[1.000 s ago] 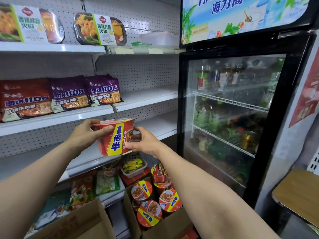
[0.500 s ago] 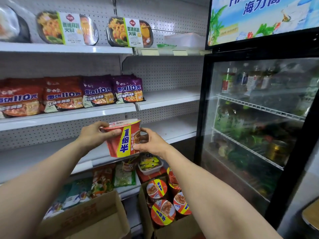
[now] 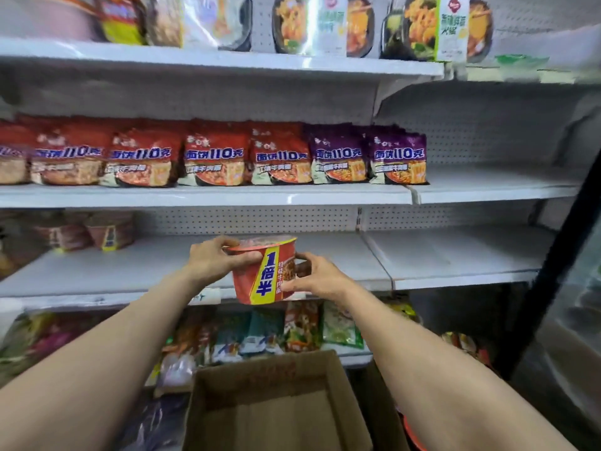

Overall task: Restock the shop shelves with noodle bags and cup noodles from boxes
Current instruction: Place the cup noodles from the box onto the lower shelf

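Head: left hand (image 3: 211, 262), right hand (image 3: 320, 277) grip 1倍半 cup (image 3: 253, 283).

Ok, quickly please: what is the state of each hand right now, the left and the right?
Left hand: closed on the noodle cup, fingers curled over its top rim.
Right hand: closed on the same noodle cup, gripping its side.

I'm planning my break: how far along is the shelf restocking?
Done: noodle bags line the middle shelf, and a few cups stand far left on the shelf below. In hand: the left hand and right hand hold one cup noodle at that shelf. Left: most of it is bare.
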Demonstrator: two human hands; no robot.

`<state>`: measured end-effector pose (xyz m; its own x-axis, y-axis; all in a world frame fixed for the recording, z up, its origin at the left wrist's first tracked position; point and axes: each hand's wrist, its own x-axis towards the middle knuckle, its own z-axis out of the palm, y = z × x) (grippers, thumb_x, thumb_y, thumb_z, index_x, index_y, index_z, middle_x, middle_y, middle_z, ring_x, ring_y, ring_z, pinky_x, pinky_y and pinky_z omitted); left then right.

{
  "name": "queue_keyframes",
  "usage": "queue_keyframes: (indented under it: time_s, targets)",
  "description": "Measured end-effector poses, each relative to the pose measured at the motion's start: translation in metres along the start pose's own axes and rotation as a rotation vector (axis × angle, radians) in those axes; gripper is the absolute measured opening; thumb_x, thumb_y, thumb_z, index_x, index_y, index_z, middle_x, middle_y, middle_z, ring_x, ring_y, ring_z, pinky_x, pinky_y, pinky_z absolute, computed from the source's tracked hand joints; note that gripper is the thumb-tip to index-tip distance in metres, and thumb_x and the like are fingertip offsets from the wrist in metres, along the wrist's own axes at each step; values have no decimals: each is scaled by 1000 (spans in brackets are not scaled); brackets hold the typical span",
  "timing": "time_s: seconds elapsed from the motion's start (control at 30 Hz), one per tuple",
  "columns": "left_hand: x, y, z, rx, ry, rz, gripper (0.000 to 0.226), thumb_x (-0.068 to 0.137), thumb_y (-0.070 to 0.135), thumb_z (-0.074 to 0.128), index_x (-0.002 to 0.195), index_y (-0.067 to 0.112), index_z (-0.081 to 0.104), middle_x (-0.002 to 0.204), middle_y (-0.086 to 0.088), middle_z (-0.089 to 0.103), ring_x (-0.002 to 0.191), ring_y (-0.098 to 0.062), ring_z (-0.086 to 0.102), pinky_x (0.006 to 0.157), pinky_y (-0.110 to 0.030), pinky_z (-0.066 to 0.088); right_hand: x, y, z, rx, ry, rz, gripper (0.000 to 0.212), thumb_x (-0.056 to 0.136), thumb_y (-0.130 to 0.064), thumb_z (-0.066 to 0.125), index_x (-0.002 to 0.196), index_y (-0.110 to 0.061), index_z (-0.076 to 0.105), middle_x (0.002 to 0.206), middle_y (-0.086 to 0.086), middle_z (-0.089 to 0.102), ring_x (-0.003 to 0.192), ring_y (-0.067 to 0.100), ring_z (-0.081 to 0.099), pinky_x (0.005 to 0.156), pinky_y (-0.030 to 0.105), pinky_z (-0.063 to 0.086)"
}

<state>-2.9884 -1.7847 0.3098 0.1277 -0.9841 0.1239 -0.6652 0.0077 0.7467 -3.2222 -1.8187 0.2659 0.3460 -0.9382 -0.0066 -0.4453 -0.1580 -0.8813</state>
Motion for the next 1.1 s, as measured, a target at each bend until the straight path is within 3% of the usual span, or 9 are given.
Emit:
queue_keyframes:
  time_s: [0.2,0.3,0.4,0.53,0.67,0.77,0.9,1.1]
  targets:
    - [72,-118,-65,-57,-14,-74,128,23,94,66,125,17,60,117,-2,68,106,-21,63,99,-41,50,120,-25,103,-40,-86,24,90,67,-27,93,144,-26,46,119,-8,66,110,9,61,100,30,48]
    - [104,-173,-95,-62,24,-100,119,35,84,75,131,16,56,121,-4,67,107,-18,61,98,-36,48,178,-36,157,-16,-122,16,91,67,-19,93,145,-24,45,112,-12,64,104,4,61,86,19,49]
    - [138,-228,-122,-57,89,-113,124,31,87,72,134,21,51,126,-1,63,119,-20,56,104,-40,45,231,-42,207,-18,-125,-10,93,67,-16,93,146,-21,43,111,-12,62,103,5,60,77,11,49]
    - [175,-300,-150,-34,161,-83,126,32,91,70,140,33,40,136,-3,55,129,-23,49,108,-45,42,295,-49,268,-68,-82,-63,87,66,-24,94,140,-21,48,127,-4,63,118,11,56,103,30,46]
    - [200,-350,-176,13,220,-53,134,32,92,67,149,40,25,139,-4,53,134,-26,37,112,-45,35,342,-57,322,-85,-28,-103,85,66,-20,93,139,-19,49,121,-4,63,114,13,57,95,26,46]
    - [215,-384,-194,32,258,-47,131,38,81,73,150,38,21,138,-3,52,134,-26,34,111,-44,35,371,-63,360,-119,-14,-132,86,66,-22,93,139,-18,49,127,0,65,117,16,59,93,23,45]
    - [227,-425,-219,76,286,-62,124,48,69,84,150,35,21,143,-3,49,136,-28,29,112,-44,32,403,-74,404,-187,-5,-161,89,65,-30,94,140,-20,47,131,1,64,120,19,59,96,30,48]
    - [234,-469,-258,103,297,-122,127,43,72,75,151,32,23,145,-4,49,138,-29,27,109,-42,29,439,-95,457,-227,-45,-207,87,64,-34,93,137,-20,48,132,2,64,120,22,60,97,39,52]
